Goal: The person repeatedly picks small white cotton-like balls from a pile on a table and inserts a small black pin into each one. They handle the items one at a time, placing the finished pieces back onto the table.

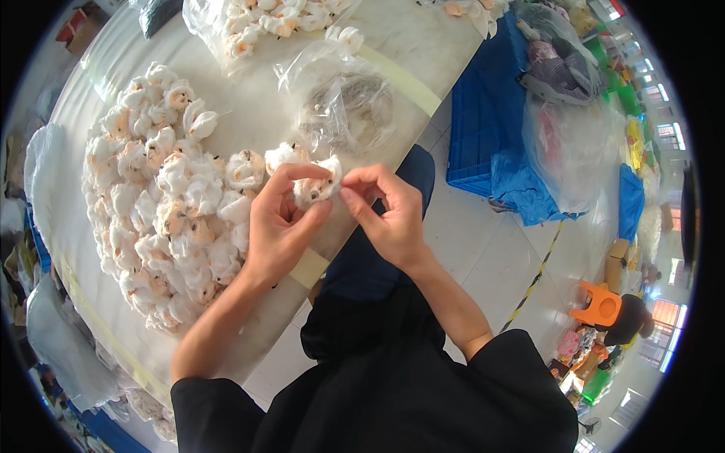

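Observation:
My left hand (pixel 283 221) holds a small white-and-peach plush animal head (pixel 313 187) with dark eyes, its thumb below and index finger above. At the head's right edge, the thumb and index finger of my right hand (pixel 388 212) pinch together on the fur. Any fine thread there is too small to make out. Just behind my fingers, another fluffy plush piece (pixel 286 156) rests on the table (pixel 249 105). A large pile of similar plush heads (pixel 164 198) spreads to the left of my left hand.
A clear plastic bag with greyish contents (pixel 351 113) lies beyond my hands. Farther back sits a bag of plush pieces (pixel 277 22). Pale tape (pixel 405 82) crosses the table. Past its right edge, a blue crate (pixel 473 130) stands on the tiled floor, near an orange stool (pixel 597 306).

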Tool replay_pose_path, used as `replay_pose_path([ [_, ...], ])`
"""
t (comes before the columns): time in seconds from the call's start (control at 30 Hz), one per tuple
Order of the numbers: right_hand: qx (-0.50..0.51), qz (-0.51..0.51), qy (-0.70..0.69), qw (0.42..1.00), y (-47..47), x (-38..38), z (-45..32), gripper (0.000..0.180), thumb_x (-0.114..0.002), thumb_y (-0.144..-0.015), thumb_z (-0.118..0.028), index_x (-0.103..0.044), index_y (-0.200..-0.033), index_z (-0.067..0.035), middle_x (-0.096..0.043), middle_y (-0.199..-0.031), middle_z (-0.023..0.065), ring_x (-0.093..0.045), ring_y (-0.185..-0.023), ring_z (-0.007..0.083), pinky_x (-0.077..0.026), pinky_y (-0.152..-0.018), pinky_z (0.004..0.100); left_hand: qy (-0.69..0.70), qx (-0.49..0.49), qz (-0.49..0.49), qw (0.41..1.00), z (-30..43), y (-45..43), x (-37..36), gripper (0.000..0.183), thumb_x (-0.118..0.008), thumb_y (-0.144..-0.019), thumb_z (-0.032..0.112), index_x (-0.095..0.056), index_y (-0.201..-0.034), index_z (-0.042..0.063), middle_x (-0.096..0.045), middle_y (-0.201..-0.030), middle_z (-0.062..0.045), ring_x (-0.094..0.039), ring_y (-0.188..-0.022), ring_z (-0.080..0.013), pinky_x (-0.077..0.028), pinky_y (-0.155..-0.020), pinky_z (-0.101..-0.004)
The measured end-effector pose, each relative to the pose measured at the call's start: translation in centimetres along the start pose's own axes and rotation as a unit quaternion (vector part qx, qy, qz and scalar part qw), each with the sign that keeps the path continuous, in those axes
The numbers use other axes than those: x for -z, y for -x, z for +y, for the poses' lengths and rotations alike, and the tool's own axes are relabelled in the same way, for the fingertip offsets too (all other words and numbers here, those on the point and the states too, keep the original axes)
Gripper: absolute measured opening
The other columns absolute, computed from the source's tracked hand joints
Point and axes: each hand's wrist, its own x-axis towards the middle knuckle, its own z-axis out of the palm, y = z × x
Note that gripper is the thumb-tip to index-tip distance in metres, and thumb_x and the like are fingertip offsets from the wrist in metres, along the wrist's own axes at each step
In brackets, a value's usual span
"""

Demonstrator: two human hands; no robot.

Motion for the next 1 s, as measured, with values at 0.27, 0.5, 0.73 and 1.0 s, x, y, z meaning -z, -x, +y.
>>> replay_pose_path([
  [0.27,0.196,0.049,0.173,0.964,-0.3,-0.5,-0.5,0.022,-0.081,-0.086,0.004,-0.072,-0.105,-0.002,-0.072,-0.091,0.0072,-0.068,-0.079,0.0189,-0.055,-0.068,0.0296,-0.001,0.008,0.006,1.000,-0.1,-0.1,-0.1,0.028,-0.070,-0.098,0.003,-0.063,-0.125,0.002,-0.060,-0.099,0.006,-0.037,-0.060,0.0036,-0.028,-0.051,-0.0187],
  [0.5,0.204,0.075,0.217,0.952,-0.2,-1.4,-0.1,0.024,-0.083,-0.083,0.001,-0.070,-0.102,-0.005,-0.068,-0.091,0.0050,-0.065,-0.082,0.0246,-0.055,-0.065,0.0366,-0.113,-0.012,0.034,0.993,0.0,0.2,-0.3,0.031,-0.069,-0.093,-0.003,-0.065,-0.122,0.005,-0.056,-0.083,0.004,-0.036,-0.055,0.0017,-0.026,-0.048,-0.0227],
  [0.73,0.236,0.063,0.255,0.936,-0.1,-1.3,0.3,0.021,-0.081,-0.083,-0.002,-0.069,-0.100,-0.007,-0.067,-0.089,0.0054,-0.065,-0.081,0.0265,-0.055,-0.067,0.0366,-0.254,-0.092,0.019,0.963,0.2,0.2,-0.5,0.039,-0.071,-0.088,-0.002,-0.071,-0.126,0.008,-0.064,-0.094,-0.001,-0.044,-0.056,-0.0051,-0.037,-0.050,-0.0249],
  [1.0,0.085,-0.003,0.076,0.993,0.1,0.0,0.0,0.008,-0.077,-0.091,0.000,-0.070,-0.097,-0.001,-0.069,-0.084,0.0070,-0.066,-0.072,0.0161,-0.054,-0.067,0.0291,-0.277,-0.088,0.008,0.957,0.6,0.1,-0.8,0.033,-0.074,-0.087,0.004,-0.073,-0.120,0.008,-0.066,-0.095,-0.007,-0.055,-0.061,-0.0145,-0.045,-0.055,-0.0303],
])
